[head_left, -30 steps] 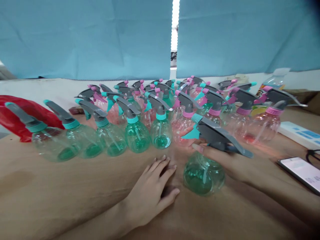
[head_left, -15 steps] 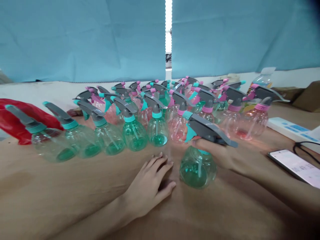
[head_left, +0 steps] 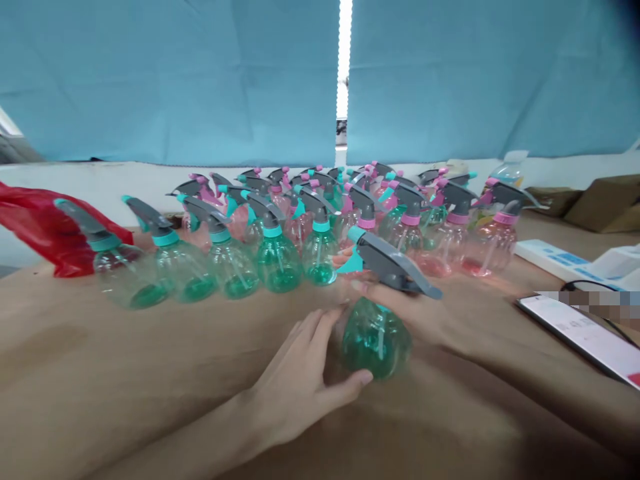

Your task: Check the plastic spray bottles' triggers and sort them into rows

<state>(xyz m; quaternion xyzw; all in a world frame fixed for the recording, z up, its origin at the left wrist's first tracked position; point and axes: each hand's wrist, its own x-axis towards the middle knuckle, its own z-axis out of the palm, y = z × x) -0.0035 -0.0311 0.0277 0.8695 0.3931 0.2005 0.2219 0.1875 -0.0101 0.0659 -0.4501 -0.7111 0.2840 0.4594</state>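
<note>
Green spray bottle point(head_left: 375, 340) gripped round its neck by the right hand point(head_left: 407, 312), at the front of the table point(head_left: 190, 353).
The neck is enclosed by the right hand just below the grey trigger head, whose teal nozzle is pointed to the left; whether the base is rested on the wood cannot be told. The left hand point(head_left: 295, 380) is held loosely curved beside the bottle, with nothing grasped, its thumb brought close to the base; contact cannot be made out. Beyond, a row of teal-collared bottles point(head_left: 280, 260) is lined up to the left, and pink-collared bottles point(head_left: 493, 247) are stood to the right. A phone point(head_left: 575, 333) is laid at far right, and a red bag point(head_left: 65, 233) is seen at far left.
</note>
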